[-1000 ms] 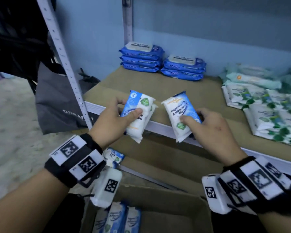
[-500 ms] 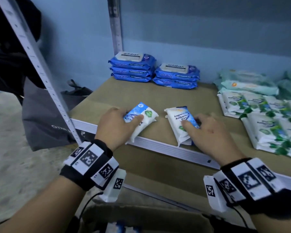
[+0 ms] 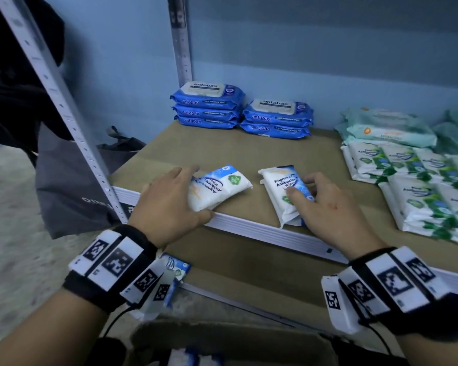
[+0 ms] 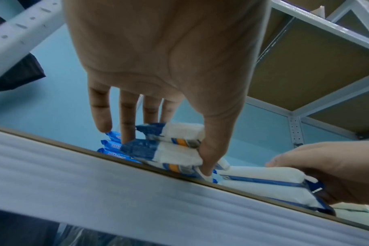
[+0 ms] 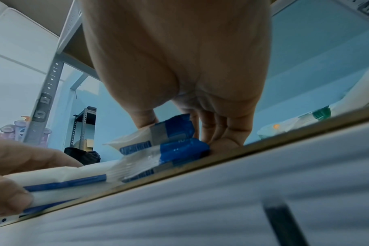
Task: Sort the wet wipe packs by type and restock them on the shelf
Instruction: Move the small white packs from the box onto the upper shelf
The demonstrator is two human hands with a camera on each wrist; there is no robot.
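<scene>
Two small stacks of white and blue antibacterial wipe packs lie near the front of the brown shelf board [image 3: 222,151]. My left hand [image 3: 196,192] grips the left stack [image 3: 220,186] between thumb and fingers; the left wrist view shows two packs [image 4: 175,154] one on the other. About a hand's width to the right, my right hand [image 3: 300,186] pinches the right stack [image 3: 278,183], with its thumb on top. In the right wrist view those packs [image 5: 175,133] rest just behind the shelf's white front rim [image 5: 221,191].
Two piles of blue antabax packs [image 3: 206,107] stand at the back. Green and white packs [image 3: 421,180] and mint packs [image 3: 389,128] fill the right side. A grey upright [image 3: 64,109] stands left, a cardboard box [image 3: 222,339] below, and a loose pack [image 3: 176,268] on the lower shelf.
Both hands have carried their packs forward and down from in front of the shelf onto the shelf board. The packs now lie flat instead of being held up.
</scene>
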